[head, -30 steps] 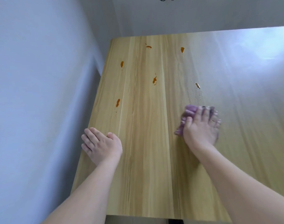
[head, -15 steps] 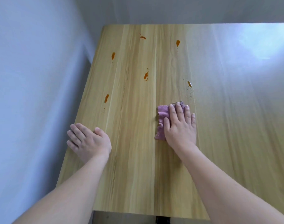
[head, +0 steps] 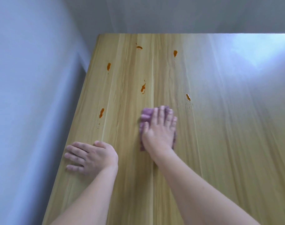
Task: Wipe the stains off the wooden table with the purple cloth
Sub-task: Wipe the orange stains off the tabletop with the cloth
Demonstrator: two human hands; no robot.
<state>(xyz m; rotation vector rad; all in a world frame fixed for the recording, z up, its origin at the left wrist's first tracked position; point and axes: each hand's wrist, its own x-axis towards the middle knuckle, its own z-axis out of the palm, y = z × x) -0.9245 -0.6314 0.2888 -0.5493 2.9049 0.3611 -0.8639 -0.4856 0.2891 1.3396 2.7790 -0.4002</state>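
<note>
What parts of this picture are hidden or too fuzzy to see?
- Purple cloth: mostly covered by the right hand in the head view, and blurred.
- Table under that cloth: any stains there are hidden.
- Table's far right: washed out by glare and cut off by the frame edge.
- Left hand: palm hidden, lying flat.

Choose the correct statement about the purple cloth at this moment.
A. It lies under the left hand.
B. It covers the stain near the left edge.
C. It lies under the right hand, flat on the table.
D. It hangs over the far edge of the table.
C: the right hand presses the purple cloth flat on the wooden table, while the left hand rests bare on the wood.
</note>
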